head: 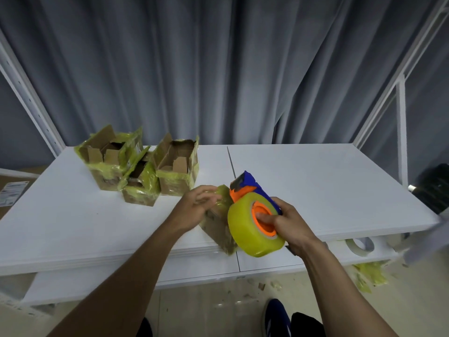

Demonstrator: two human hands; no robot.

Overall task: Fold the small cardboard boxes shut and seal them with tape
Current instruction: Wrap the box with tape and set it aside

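Head view: grey curtain behind a white desk (315, 190) w/ three open, tape-wrapped cardboard boxes (138, 166) bunched nr its far-left corner. At the front edge, about mid-desk, left hand (198, 206) lies on top of a small box (218, 224), fingers loosely together and a bit blurred, so can't tell if they pinch the tape. Right hand (286, 223) grips the blue/orange tape dispenser (252, 210) just right of that box, fingers curled round it, yellowish roll facing the camera.
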